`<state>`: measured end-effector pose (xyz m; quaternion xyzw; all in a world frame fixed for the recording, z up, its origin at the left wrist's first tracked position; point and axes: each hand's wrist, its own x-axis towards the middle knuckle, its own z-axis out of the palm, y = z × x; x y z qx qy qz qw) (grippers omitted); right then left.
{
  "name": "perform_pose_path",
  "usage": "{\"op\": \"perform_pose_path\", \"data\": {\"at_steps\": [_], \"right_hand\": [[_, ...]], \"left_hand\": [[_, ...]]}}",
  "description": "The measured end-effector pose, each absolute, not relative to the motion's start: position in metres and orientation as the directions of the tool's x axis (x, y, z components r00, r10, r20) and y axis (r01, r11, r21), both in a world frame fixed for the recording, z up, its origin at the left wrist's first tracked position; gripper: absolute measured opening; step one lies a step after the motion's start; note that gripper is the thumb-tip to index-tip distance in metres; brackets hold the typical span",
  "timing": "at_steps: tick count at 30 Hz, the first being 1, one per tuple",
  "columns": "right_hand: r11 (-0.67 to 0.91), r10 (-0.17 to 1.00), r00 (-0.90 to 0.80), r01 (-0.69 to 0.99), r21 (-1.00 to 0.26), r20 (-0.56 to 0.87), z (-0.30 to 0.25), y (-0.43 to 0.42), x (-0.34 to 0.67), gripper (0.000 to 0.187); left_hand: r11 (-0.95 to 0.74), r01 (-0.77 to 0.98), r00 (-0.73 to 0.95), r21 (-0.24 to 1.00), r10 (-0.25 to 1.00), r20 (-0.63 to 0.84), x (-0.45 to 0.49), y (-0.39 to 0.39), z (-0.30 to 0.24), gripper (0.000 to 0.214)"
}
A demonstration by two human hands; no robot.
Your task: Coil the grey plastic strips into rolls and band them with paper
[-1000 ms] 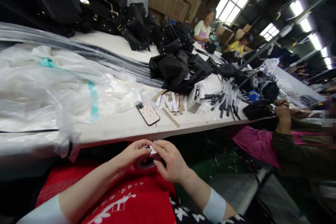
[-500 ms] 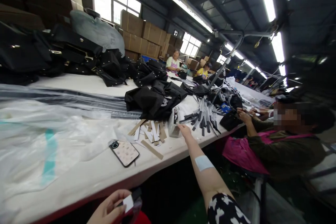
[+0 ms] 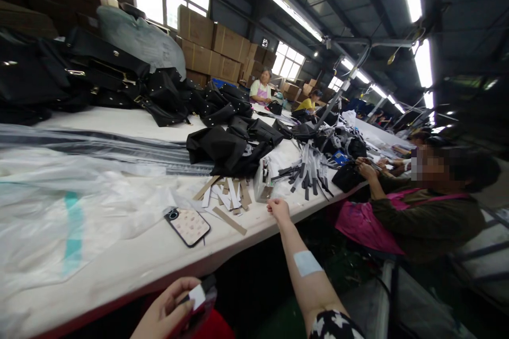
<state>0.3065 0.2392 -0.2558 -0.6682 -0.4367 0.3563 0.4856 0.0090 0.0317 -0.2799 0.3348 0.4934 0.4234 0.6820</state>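
My left hand (image 3: 169,311) sits low at the bottom edge, fingers curled round a small dark piece with a white sticker (image 3: 197,296) on it. My right arm stretches out over the table's front edge, and my right hand (image 3: 278,207) is at the table beside a small clear bag (image 3: 263,183). Its fingers are turned away from me, so whether they hold anything is hidden. Loose cardboard and white strips (image 3: 227,196) lie just left of that hand. A phone (image 3: 187,226) in a patterned case lies face down nearer to me.
A long white table (image 3: 159,254) carries clear plastic sheeting (image 3: 67,206), piles of black bags (image 3: 226,143) and grey strips (image 3: 308,172). A person in a pink apron (image 3: 417,212) works at my right. Two other people sit far back, with stacked cartons (image 3: 214,53) behind.
A second ago both hands met over my lap on the small piece. My right hand has since reached out to the table by the clear bag and drawn back slightly; the view has risen.
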Motion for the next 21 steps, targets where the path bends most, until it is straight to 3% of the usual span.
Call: {"op": "perform_pose_path", "data": {"at_steps": [4, 7, 11, 17, 21], "right_hand": [[-0.14, 0.974, 0.205, 0.195, -0.971, -0.099, -0.242, 0.199, 0.269, 0.029], [-0.143, 0.984, -0.095, 0.11, -0.984, -0.153, -0.234, 0.152, 0.221, 0.03], [-0.233, 0.881, -0.425, -0.004, -0.972, -0.209, -0.234, 0.096, 0.171, 0.03], [-0.303, 0.835, -0.458, 0.081, -0.95, -0.305, -0.259, 0.08, 0.147, 0.037], [-0.316, 0.825, -0.449, 0.14, -0.938, -0.344, -0.262, 0.085, 0.144, 0.04]], "left_hand": [[0.307, -0.161, 0.071, 0.938, 0.952, -0.299, 0.003, 0.037, -0.272, 0.04], [0.209, -0.064, -0.032, 0.976, 0.977, -0.212, 0.0, 0.041, -0.262, 0.035], [0.15, 0.045, -0.134, 0.988, 0.981, -0.143, -0.003, 0.042, -0.252, 0.031], [0.094, 0.1, -0.183, 0.991, 0.98, -0.074, -0.009, 0.036, -0.248, 0.026], [0.086, 0.022, -0.192, 0.996, 0.978, -0.08, -0.013, 0.036, -0.256, 0.03]]}}
